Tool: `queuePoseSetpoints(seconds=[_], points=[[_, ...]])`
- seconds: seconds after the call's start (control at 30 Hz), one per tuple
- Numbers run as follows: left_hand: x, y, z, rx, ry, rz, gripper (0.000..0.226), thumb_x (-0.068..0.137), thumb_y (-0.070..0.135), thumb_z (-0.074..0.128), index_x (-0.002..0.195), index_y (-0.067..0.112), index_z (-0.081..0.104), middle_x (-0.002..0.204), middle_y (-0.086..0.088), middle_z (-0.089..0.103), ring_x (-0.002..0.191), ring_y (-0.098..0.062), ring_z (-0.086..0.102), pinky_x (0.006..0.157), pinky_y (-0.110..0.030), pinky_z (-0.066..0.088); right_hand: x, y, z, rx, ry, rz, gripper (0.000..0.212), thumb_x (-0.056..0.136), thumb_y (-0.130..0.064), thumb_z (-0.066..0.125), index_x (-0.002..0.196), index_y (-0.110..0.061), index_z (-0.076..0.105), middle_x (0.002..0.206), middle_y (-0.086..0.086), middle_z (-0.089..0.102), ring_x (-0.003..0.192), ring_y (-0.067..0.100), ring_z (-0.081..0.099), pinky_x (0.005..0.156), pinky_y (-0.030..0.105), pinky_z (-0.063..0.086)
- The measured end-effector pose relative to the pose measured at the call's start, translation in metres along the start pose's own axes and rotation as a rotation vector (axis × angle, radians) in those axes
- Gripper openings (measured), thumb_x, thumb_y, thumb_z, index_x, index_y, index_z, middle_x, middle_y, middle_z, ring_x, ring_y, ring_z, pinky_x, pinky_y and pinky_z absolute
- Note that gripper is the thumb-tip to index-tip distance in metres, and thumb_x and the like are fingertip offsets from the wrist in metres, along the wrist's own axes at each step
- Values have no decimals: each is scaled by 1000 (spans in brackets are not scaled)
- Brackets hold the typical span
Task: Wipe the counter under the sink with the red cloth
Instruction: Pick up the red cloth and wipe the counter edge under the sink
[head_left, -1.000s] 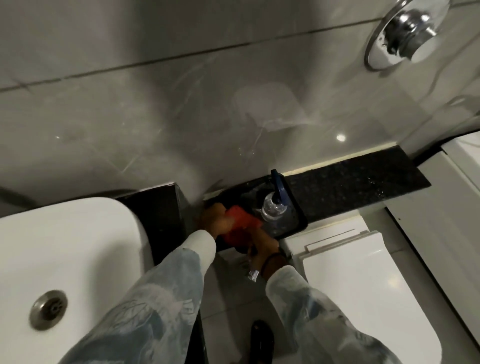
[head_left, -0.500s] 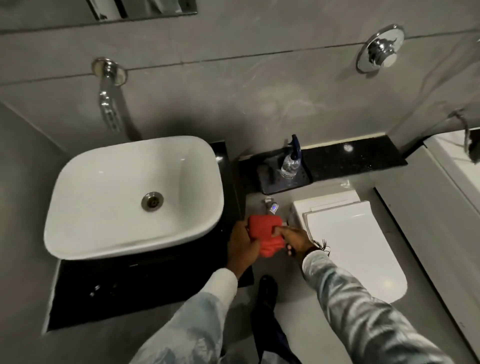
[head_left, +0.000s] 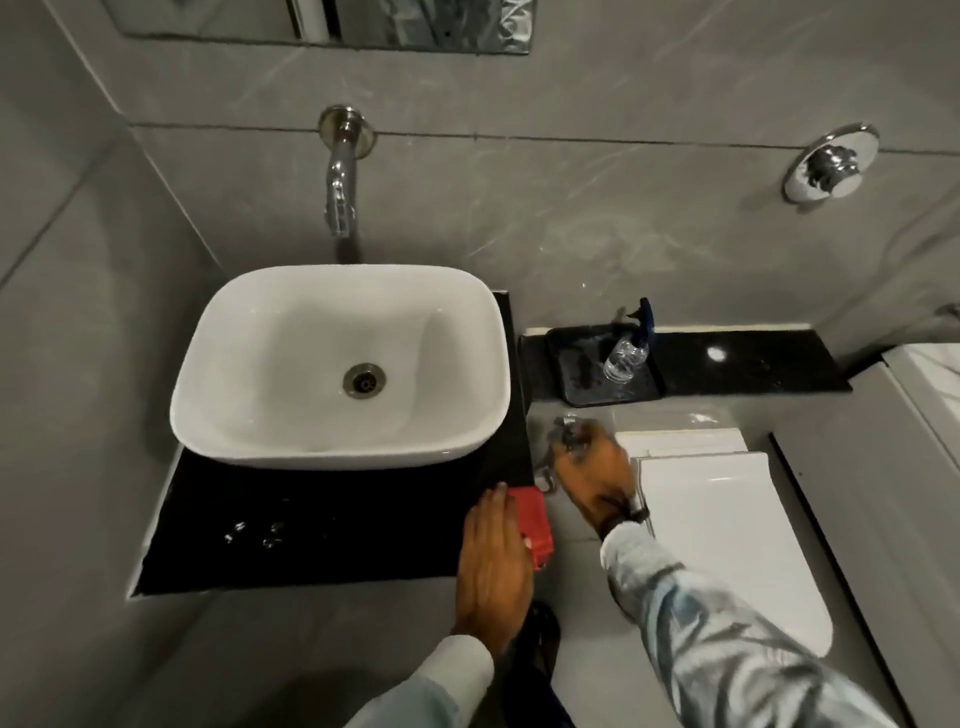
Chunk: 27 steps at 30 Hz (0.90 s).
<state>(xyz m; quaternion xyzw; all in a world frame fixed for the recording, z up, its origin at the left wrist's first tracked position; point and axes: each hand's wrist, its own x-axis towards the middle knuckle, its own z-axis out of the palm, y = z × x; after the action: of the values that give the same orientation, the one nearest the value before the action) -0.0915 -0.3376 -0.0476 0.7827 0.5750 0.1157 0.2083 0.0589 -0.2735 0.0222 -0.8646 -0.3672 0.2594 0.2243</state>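
The red cloth (head_left: 534, 522) lies folded at the front right corner of the black counter (head_left: 311, 525) that carries the white sink (head_left: 337, 453). My left hand (head_left: 493, 566) rests on the cloth's left side, pressing it onto the counter edge. My right hand (head_left: 595, 478) is apart from the cloth, over a chrome fitting (head_left: 563, 427) in the gap between counter and toilet. It is blurred, with curled fingers; its grip is unclear. Water drops (head_left: 254, 532) sit on the counter's front left.
A chrome faucet (head_left: 340, 187) juts from the wall above the sink. Right of the counter, a lower black ledge (head_left: 753, 364) holds a dark tray (head_left: 576, 379) with a clear spray bottle (head_left: 626, 353). The white toilet lid (head_left: 727, 545) lies to the right. My dark shoe (head_left: 540, 644) is below.
My view has swung left onto the sink. The right hand has let go of the cloth and moved up to the chrome fitting. The left hand has brought the cloth onto the counter corner.
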Motion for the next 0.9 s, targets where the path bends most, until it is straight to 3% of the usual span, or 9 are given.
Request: queuePoseSetpoints(seconds=[0.07,0.17,0.27,0.37,0.43,0.53,0.63,0.7,0.9], points=[[1,3,19,12,-45,107,70,95,30,52,156,7,28,165,-14,30,153,-32,29,124,-50,28,18,-35,-7,-24,72,-217,55,92,-47,62,139,-21,56,136,12,67,127,36,62,102,44,52],[0,-9,43,12,-99,100,70,101,38,30,161,15,2,171,-3,0,159,-23,-4,127,-44,4,42,-78,5,-219,61,-499,77,94,-53,54,161,-22,29,163,7,41,151,30,39,122,52,31],[-10,-22,54,25,-117,190,68,101,38,32,161,18,6,172,1,6,159,-18,0,126,-43,8,49,-95,37,-416,-31,-614,81,95,-63,41,165,-36,9,173,0,17,162,24,14,129,58,6],[-18,-43,47,35,-94,242,67,100,36,37,161,20,12,171,2,9,159,-17,7,126,-39,8,46,-87,64,-507,-79,-684,77,95,-70,30,162,-46,3,175,-4,10,163,22,6,128,60,2],[-15,-77,31,113,-12,166,69,96,35,40,160,19,18,169,-1,12,157,-23,17,125,-39,9,47,-84,75,-514,-66,-691,76,93,-73,24,161,-48,3,175,-4,11,163,20,5,128,62,1],[-14,-125,8,210,3,-80,66,102,34,29,161,16,5,170,-4,-2,158,-28,2,126,-45,3,49,-84,82,-530,-48,-692,76,92,-76,19,161,-49,3,174,-4,12,163,21,6,127,64,-1],[-16,-107,7,149,2,-214,67,100,34,29,160,11,11,170,-10,5,157,-32,1,127,-52,7,45,-87,82,-554,-59,-685,76,92,-76,17,161,-49,1,175,-4,10,163,22,3,127,64,-2],[-20,-76,23,69,-55,-81,66,98,36,33,159,14,20,169,-7,19,157,-27,3,127,-52,12,44,-89,81,-575,-57,-669,76,93,-75,17,161,-48,1,175,-4,9,163,22,1,126,64,-2],[-9,-43,40,150,-224,354,62,104,36,24,161,16,8,171,0,7,159,-24,-2,129,-46,4,44,-92,82,-602,-59,-643,72,96,-69,20,161,-47,0,175,-2,10,163,21,0,125,66,-4]])
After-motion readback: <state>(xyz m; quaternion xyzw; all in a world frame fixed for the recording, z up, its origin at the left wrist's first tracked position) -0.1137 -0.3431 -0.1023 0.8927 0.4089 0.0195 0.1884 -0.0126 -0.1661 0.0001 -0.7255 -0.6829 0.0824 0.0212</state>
